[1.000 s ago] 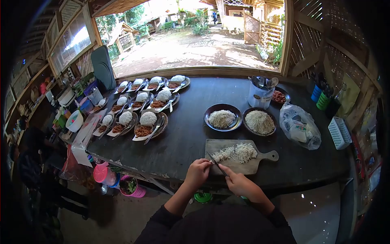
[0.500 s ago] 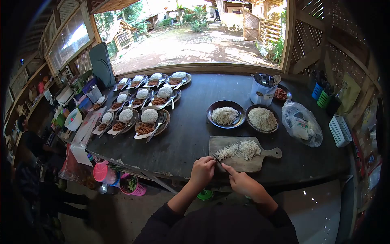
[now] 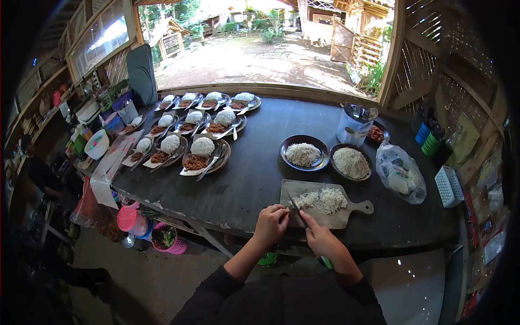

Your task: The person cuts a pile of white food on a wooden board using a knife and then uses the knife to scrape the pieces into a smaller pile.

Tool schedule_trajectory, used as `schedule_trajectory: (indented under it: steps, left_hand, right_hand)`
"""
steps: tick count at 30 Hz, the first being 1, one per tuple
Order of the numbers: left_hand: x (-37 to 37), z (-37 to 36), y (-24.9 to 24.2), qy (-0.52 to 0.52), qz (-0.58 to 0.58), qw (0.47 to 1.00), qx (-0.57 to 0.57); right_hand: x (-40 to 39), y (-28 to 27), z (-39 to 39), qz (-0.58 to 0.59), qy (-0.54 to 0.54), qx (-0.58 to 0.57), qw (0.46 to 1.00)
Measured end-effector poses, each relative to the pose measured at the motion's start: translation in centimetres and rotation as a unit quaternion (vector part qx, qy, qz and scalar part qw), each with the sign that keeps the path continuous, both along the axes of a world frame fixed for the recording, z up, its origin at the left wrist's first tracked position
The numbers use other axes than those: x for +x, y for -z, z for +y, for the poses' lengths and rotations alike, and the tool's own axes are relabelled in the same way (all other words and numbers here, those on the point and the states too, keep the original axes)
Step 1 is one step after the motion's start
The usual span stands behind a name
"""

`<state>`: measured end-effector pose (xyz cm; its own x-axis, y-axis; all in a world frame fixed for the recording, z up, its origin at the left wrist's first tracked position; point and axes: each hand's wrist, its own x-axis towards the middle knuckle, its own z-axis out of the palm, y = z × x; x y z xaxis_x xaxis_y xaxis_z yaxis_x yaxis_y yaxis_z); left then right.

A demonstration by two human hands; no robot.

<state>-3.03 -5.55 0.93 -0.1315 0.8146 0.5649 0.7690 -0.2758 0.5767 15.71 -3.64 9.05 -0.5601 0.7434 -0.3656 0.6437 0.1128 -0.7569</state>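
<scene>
My right hand point(image 3: 325, 241) is closed round a knife point(image 3: 295, 203), its dark blade pointing up and left over the wooden cutting board point(image 3: 340, 219). A bit of green shows below that hand. Close to the blade, at the board's left edge, my left hand point(image 3: 272, 223) has its fingers pinched together; what they hold is too small to make out. Pale chopped shreds point(image 3: 331, 200) lie in loose heaps on the board. Just behind it stand two dark plates, the left plate point(image 3: 284, 160) and the right plate point(image 3: 370, 168), both heaped with pale shreds.
Several plates with rice point(image 3: 203, 146), brown food and cutlery fill the table's left side. At right stand a cutlery bucket point(image 3: 352, 130), a plastic bag point(image 3: 401, 176) and a white basket point(image 3: 448, 187). A person point(image 3: 40, 173) is at far left.
The knife has swung from lying low beside my left fingers to a steeper angle, its tip farther up the board. My right hand has shifted slightly lower. The camera view has tilted slightly.
</scene>
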Motion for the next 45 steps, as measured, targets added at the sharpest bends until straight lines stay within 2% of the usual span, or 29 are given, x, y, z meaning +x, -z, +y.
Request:
schedule_trajectory:
  steps: [9,15,18,27,32,39,41,45]
  left_hand:
    - [0.8,0.0,0.5,-0.031,-0.033,0.999,0.005]
    - [1.4,0.0,0.8,-0.063,-0.027,0.996,0.055]
    - [1.5,0.0,1.0,-0.068,-0.032,0.995,0.064]
    - [1.6,-0.2,1.0,-0.075,-0.02,0.995,0.057]
    - [1.4,-0.1,1.3,-0.07,-0.03,0.995,0.056]
    - [1.1,0.0,1.4,-0.054,-0.042,0.996,0.057]
    - [1.1,-0.1,1.3,-0.053,-0.043,0.996,0.056]
    - [1.0,-0.2,1.5,-0.047,-0.053,0.997,0.029]
  right_hand:
    - [1.3,0.9,0.6,0.01,-0.064,0.016,0.998]
    - [2.1,2.1,1.3,0.034,-0.088,0.034,0.995]
    - [2.5,3.4,1.9,0.06,-0.116,0.094,0.987]
    - [2.7,3.7,2.0,0.084,-0.119,0.099,0.984]
    - [2.5,2.7,1.2,0.078,-0.096,0.055,0.991]
    - [2.1,1.8,1.5,0.042,-0.112,0.085,0.989]
    - [1.6,0.2,1.6,0.012,-0.096,-0.001,0.995]
    - [0.9,-0.9,1.9,-0.035,-0.098,-0.013,0.994]
